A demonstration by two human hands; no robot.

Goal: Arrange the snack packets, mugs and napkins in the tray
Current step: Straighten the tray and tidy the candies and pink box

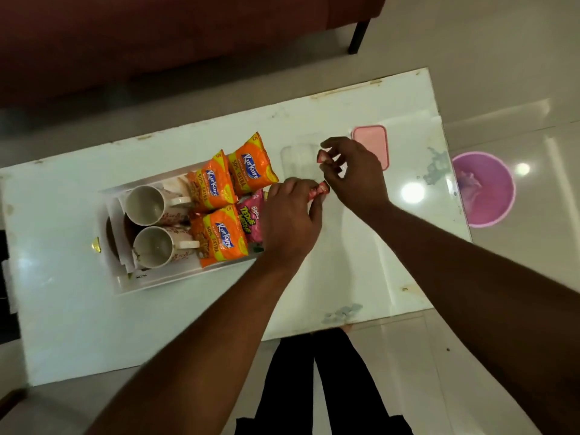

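Two hands: both are reaching across the white surface and meeting just right of the tray.
Left hand: its fingers are curling round the near end of a small red packet, and its knuckles are hanging over the tray's right end.
Right hand: its fingertips are pinching a red scrap just beyond. It is not clear whether this is the same packet's far end.
Red packet: it is being held above the surface, outside the tray, with its long axis seeming to point away from the person.
Tray: it is lying to the left of both hands and carrying the near mug, the far mug, napkins, orange packets and a pink packet.
Coming move: the left hand is sitting nearer the tray, so a short leftward carry is looking likely.
Beyond: a pink-lidded box is lying past the right hand.
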